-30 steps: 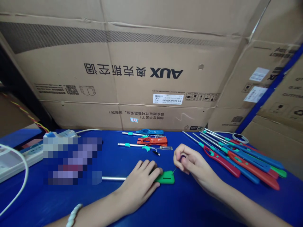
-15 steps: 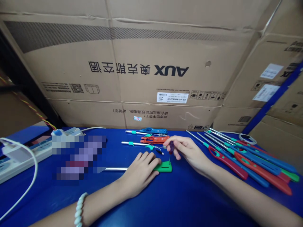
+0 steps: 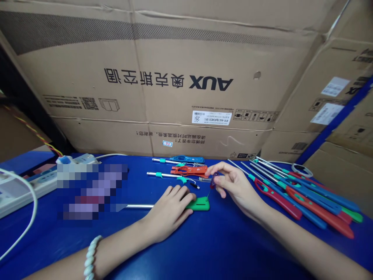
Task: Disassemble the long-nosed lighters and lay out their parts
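Note:
My left hand (image 3: 169, 214) lies over a long-necked lighter with a green handle (image 3: 201, 204) and presses it to the blue table, fingers closed about it. The lighter's metal tube (image 3: 140, 206) sticks out to the left of that hand. Between the fingertips of my right hand (image 3: 233, 181) is a small screwdriver with a dark purple handle (image 3: 215, 179). Its thin shaft leans down, with the tip at the right end of the green handle; whether it sits in a screw is too small to tell.
Behind my hands lie opened lighter parts: a blue shell (image 3: 188, 159), an orange shell (image 3: 189, 171) and metal tubes (image 3: 163, 174). Several lighters (image 3: 309, 194) are piled at right. A power strip (image 3: 43, 181) and a pixelated patch (image 3: 96, 190) are at left. Cardboard (image 3: 175, 46) stands behind.
The screwdriver has gone from nearly upright to a tilt, its handle leaning right. My left hand still holds the green lighter down. The whole view has shifted slightly.

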Tool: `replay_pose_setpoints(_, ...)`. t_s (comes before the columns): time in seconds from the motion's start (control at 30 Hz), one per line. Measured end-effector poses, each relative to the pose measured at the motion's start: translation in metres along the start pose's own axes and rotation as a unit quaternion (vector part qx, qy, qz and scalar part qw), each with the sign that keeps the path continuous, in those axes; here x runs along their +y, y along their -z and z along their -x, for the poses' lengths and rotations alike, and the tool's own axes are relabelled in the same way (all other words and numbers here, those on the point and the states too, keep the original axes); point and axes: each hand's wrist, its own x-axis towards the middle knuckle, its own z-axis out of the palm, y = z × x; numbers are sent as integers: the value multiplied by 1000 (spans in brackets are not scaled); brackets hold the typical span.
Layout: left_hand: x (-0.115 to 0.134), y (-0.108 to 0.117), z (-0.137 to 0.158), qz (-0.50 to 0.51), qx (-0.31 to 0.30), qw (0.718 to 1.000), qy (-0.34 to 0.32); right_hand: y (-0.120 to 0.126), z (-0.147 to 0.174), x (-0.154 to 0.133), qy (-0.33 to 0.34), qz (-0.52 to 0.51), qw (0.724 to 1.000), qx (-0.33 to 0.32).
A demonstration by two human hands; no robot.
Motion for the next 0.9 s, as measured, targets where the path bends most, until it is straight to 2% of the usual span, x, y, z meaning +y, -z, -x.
replay_pose_setpoints(0.17,0,0,1,-2,-5,1000,1,-2,3,-5,-11,-9,999,-31)
replay_pose_setpoints(0.5,0,-1,1,1,2,1000,-2,0,1,3,-12,-32,999,6)
replay_pose_setpoints(0.73,-1,-1,0,3,-14,1000,2,1,3,0,-13,-23,1000,5)
replay_pose_setpoints(0.9,0,0,0,5,-20,1000,7,3,2,2,-5,20,1000,-9)
